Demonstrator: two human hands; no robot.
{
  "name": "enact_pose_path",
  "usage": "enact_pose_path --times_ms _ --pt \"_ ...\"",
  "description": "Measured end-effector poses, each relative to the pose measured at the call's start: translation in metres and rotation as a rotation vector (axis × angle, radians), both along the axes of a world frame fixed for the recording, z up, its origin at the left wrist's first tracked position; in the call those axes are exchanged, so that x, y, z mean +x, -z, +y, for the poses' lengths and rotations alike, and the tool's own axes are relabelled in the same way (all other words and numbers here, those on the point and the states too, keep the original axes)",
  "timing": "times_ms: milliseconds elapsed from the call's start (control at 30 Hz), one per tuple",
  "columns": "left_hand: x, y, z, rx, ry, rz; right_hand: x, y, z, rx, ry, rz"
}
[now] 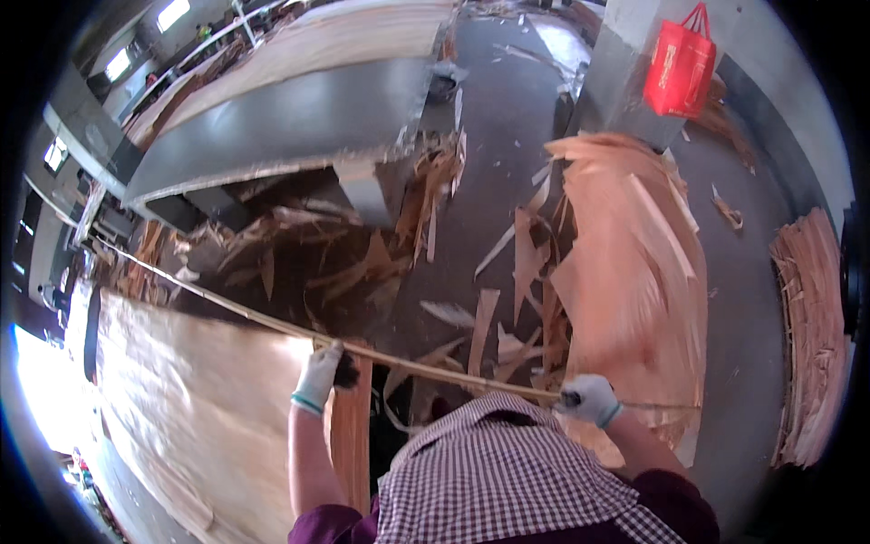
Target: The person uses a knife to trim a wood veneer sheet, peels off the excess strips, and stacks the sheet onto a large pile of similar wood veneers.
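A long, thin wooden stick (444, 369) runs across in front of me, from the far left to my right side. My left hand (319, 374), in a white glove with a dark palm, is closed on the stick beside the right edge of a large pale veneer sheet (195, 399). Gloved the same way, my right hand (591, 400) grips the stick near its right end, above a pile of reddish veneer sheets (625, 272). The stick passes over the far edge of the pale sheet. My left fingertips are partly hidden.
Ahead stands a grey-topped table (299, 104) carrying broad veneer sheets (335, 36). Torn veneer scraps (362, 263) litter the floor beneath and beside it. A red bag (681, 68) hangs against a pillar (616, 82). Another veneer stack (811, 335) lies at the far right.
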State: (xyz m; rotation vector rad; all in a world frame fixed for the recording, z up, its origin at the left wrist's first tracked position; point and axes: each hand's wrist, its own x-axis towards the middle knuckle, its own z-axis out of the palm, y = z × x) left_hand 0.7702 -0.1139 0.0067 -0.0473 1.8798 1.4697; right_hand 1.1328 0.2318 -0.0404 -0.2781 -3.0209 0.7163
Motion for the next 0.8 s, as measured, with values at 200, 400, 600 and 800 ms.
enact_pose_path --times_ms 200,400,600,800 --pt "-0.082 -0.137 0.182 0.487 0.360 0.484 -0.102 -0.002 0.080 -0.148 0.146 0.150" --pt "-0.124 -0.239 0.381 0.993 0.507 0.759 -0.236 0.025 0.211 -0.230 0.131 0.233" --pt "-0.192 -0.286 0.527 1.208 0.651 0.782 -0.376 -0.016 0.326 -0.264 0.087 0.304" --pt "-0.289 -0.283 0.659 1.324 0.755 0.763 -0.481 -0.031 0.436 -0.438 0.200 0.281"
